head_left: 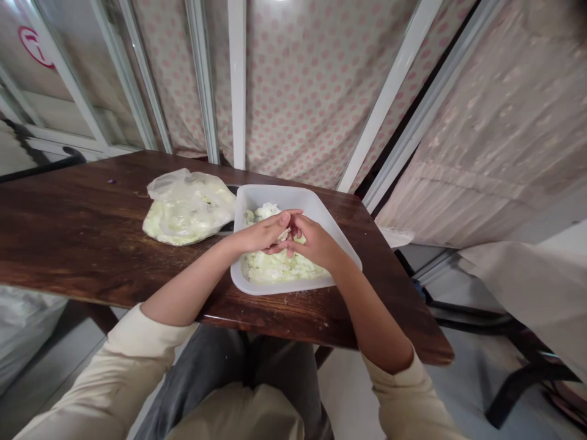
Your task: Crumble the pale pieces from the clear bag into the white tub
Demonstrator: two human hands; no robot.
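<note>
A white plastic tub (296, 197) stands near the table's front edge, its floor covered with pale green chopped cabbage (284, 269). My left hand (268, 232) and my right hand (314, 241) meet above the middle of it. Their fingers curl toward each other, cupped around a small pale clump of the cabbage that shows between the palms. Part of the clump and some fingertips are hidden. Left of the tub lies a clear plastic bag (190, 205) with more pale green chopped pieces inside.
The dark wooden table (82, 232) ends in a corner at the right. Behind it stand white-framed panels with a polka-dot curtain (316, 91). Black metal chair legs (513, 379) are at the lower right, and a whitish plastic bag (22, 330) is at the lower left.
</note>
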